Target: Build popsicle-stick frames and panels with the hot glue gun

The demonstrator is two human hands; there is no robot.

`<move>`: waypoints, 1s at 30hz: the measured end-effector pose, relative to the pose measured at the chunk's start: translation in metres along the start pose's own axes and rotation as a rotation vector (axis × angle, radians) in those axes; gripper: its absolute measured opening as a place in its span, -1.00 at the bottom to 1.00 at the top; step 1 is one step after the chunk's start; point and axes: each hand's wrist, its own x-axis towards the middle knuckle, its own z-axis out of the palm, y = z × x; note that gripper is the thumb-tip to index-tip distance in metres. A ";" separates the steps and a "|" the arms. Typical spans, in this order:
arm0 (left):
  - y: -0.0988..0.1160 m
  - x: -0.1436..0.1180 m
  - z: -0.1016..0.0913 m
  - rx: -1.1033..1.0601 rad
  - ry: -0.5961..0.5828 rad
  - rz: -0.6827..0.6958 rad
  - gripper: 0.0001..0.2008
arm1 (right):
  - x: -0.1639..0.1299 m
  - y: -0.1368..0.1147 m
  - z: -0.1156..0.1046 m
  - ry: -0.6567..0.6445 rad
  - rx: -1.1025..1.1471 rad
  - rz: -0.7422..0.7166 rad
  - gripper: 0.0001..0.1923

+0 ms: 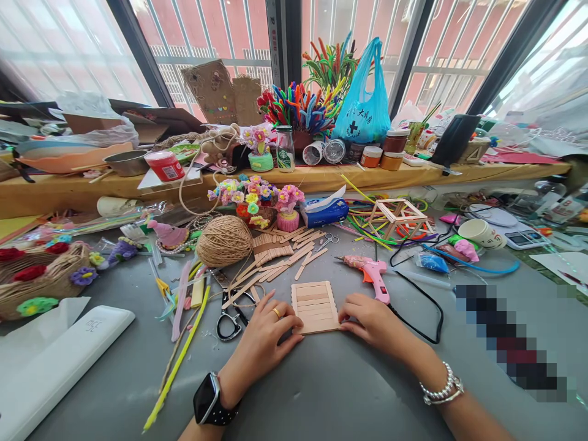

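A square panel of craft sticks (315,311) lies on the grey table in front of me. My left hand (271,324), wearing a ring and a watch, pinches its lower left corner between thumb and fingers. At the lower right corner, my right hand (367,318) grips the edge the same way. Just beyond the right hand rests a pink hot glue gun (374,274), its black cord curling to the right. Loose craft sticks (287,263) are scattered behind the panel. Black-handled scissors (228,324) lie left of my left hand, partly covered.
A ball of twine (225,240) sits behind the scissors. A craft-stick frame (399,215) stands at the back right, near a paper cup (482,233). Yellow pipe cleaners (177,361) and a white power bank (68,367) lie at left. A cluttered shelf (321,177) runs along the window.
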 end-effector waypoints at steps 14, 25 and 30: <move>0.000 0.000 0.000 0.006 0.029 0.000 -0.92 | 0.000 0.002 0.000 -0.005 -0.003 0.000 -0.96; -0.002 0.000 0.001 0.036 -0.001 -0.008 -0.86 | -0.001 -0.001 -0.002 0.013 -0.014 0.002 -0.95; -0.001 -0.002 0.000 0.019 -0.020 -0.019 -0.86 | 0.000 -0.001 -0.002 0.012 -0.016 -0.007 -0.95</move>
